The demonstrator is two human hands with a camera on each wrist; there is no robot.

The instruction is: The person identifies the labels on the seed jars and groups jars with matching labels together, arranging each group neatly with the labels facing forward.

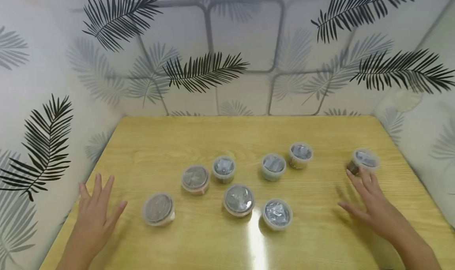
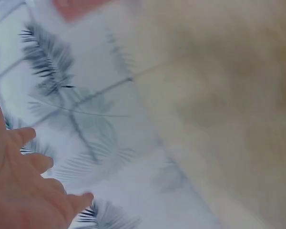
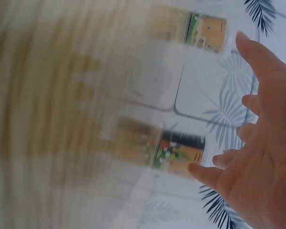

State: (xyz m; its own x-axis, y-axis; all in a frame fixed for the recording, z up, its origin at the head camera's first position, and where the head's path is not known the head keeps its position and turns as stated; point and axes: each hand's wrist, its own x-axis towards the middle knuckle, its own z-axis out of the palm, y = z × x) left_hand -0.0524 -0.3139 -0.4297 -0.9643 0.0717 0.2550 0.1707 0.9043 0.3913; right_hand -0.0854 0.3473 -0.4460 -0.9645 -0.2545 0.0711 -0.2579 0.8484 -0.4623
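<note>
My right hand (image 1: 373, 210) is at the right of the table, fingers spread, with its fingertips right at the near side of a small round lidded tub (image 1: 367, 159). In the right wrist view this hand (image 3: 257, 157) has a fingertip overlapping a tub with a colourful printed label (image 3: 181, 148). Over the table's left side, my left hand (image 1: 92, 218) has its fingers spread and holds nothing. Nearest to it is a wider grey-lidded tub (image 1: 158, 209), apart from the thumb. The left wrist view shows only the hand (image 2: 28, 186), the wall and blurred wood.
Several more clear-lidded tubs stand across the middle: one wide tub (image 1: 195, 179), another wide one (image 1: 239, 200), and smaller ones such as the front tub (image 1: 277, 214) and the back tub (image 1: 300, 155). Leaf-patterned wall covering (image 1: 245, 41) rises behind the yellow wooden table (image 1: 177, 250).
</note>
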